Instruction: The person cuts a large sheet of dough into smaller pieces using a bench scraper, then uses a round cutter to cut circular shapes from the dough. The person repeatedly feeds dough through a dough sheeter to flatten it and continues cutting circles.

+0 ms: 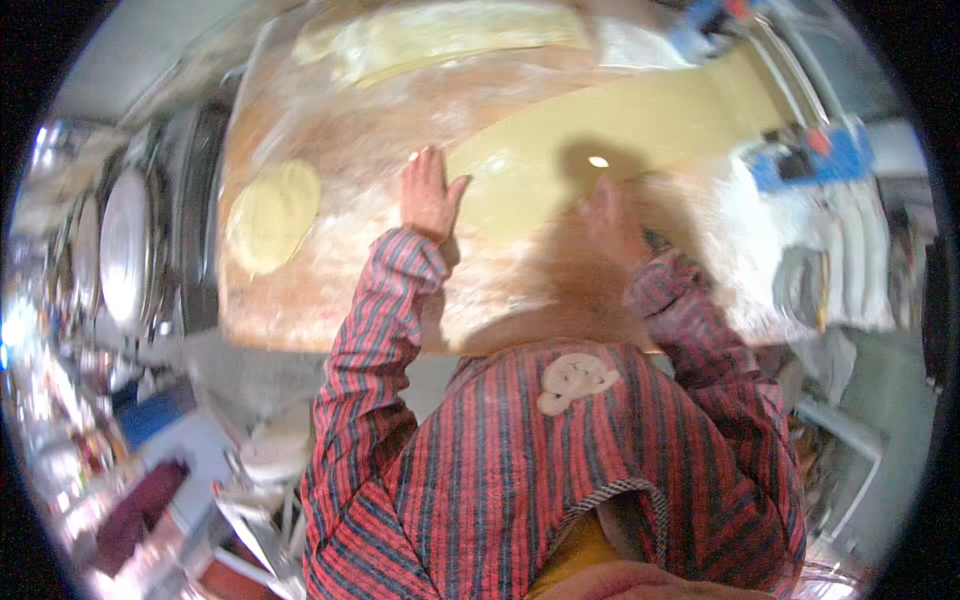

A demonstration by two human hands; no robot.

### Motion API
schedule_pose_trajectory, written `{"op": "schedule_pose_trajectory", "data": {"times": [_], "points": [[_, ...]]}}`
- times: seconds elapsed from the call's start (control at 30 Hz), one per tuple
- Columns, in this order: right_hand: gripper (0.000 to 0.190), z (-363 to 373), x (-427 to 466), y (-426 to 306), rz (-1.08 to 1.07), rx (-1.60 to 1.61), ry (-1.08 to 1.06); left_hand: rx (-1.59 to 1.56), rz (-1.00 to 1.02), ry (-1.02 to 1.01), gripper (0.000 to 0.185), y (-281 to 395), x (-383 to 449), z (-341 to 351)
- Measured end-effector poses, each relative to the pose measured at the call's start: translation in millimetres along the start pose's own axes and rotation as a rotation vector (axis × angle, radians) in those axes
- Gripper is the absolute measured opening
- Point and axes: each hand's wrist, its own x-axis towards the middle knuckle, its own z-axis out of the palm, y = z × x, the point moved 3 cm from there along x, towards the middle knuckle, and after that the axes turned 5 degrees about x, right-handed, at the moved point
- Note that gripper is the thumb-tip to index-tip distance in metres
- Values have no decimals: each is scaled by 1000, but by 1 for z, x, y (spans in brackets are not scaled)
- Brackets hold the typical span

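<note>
A long, thin sheet of yellow dough runs over the floured wooden board and narrows to a rounded end at the left. Against that left end lies my left hand, flat, with its thumb apart from the fingers and touching or just over the dough's edge. My right hand is blurred and in shadow at the sheet's near edge, fingers extended; I see nothing held in it. At the upper right the sheet reaches a roller machine with blue end housings and metal bars.
A round, flat piece of dough lies at the board's left. Along the far edge rests another dough strip. White flour covers the right side, beside stacked pale bags or cloths. Metal trays stand left; a stool is below.
</note>
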Motion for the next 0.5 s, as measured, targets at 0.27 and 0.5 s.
{"op": "schedule_pose_trajectory", "data": {"times": [0.27,0.5], "points": [[29,45,-12,46,746,1294,262,-231,-244,-257,42,-2,42,12],[23,36,26,16,856,602,-5,-377,-268,-97,38,23,44,6]]}}
